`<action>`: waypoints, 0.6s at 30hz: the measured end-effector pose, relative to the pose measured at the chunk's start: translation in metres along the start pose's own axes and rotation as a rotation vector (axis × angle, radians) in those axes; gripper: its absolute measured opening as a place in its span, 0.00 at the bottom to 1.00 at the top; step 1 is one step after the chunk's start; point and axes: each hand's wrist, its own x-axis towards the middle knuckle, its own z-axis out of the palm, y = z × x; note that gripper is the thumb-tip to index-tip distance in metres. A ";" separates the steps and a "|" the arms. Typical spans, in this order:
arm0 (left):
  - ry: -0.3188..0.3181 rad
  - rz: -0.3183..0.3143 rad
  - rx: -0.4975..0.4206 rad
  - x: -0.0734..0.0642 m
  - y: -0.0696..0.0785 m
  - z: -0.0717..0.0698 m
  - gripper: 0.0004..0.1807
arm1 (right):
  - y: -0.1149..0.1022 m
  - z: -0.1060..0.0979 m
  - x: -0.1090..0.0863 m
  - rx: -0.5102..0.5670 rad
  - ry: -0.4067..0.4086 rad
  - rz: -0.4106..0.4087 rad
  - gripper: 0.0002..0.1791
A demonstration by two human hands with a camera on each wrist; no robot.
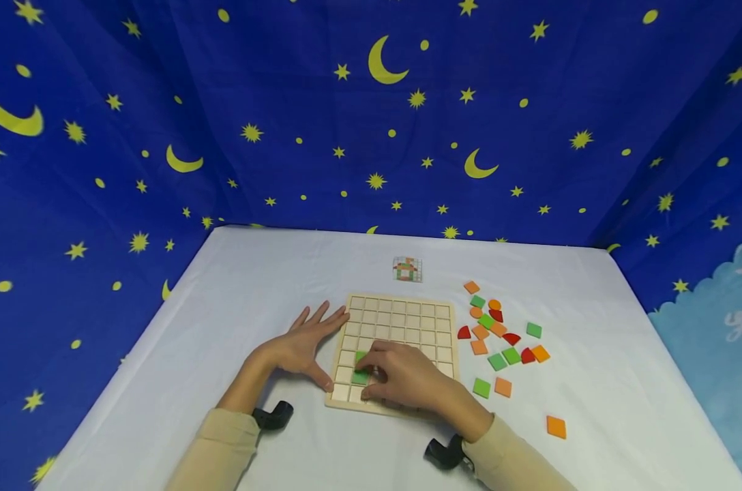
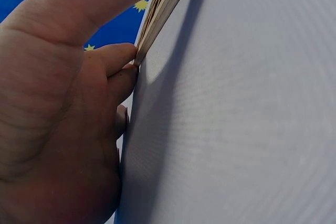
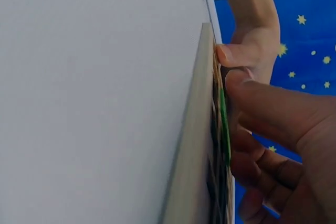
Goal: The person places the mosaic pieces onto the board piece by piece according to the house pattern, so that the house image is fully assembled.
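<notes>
A wooden grid board (image 1: 398, 319) lies on the white-covered table. My left hand (image 1: 297, 346) is spread along its left side, fingertips and thumb at the frame; the left wrist view shows the fingertips right at the wooden edge (image 2: 163, 17). My right hand (image 1: 410, 375) is over the board's lower left part, fingers bent and thumb apart from them. Between the thumb and fingertips is a green square tile (image 1: 360, 378), in the grid's lower left cells. From the side, this green tile (image 3: 225, 129) shows as a thin strip between thumb and fingers.
Right of the board lie several loose pieces: green squares (image 1: 511, 355), orange squares (image 1: 556, 427), red quarter circles (image 1: 464, 332) and orange rounded pieces (image 1: 476, 312). A small pattern card (image 1: 407, 269) lies behind the board. Blue star-printed cloth (image 1: 322, 116) hangs around the table.
</notes>
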 end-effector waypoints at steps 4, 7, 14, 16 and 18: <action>-0.001 -0.002 0.003 0.001 0.000 -0.001 0.74 | 0.002 -0.009 -0.008 0.027 -0.007 -0.005 0.19; -0.001 -0.008 0.004 0.001 0.001 -0.001 0.75 | 0.005 -0.014 -0.015 0.045 0.004 0.008 0.18; 0.001 -0.013 -0.009 0.000 0.001 -0.001 0.75 | 0.015 -0.023 -0.029 0.077 0.030 0.048 0.17; 0.002 -0.011 -0.007 0.000 0.001 0.000 0.75 | 0.018 -0.025 -0.034 0.087 0.034 0.056 0.17; 0.004 -0.006 -0.007 0.001 0.001 0.000 0.74 | 0.021 -0.028 -0.039 0.089 0.043 0.062 0.17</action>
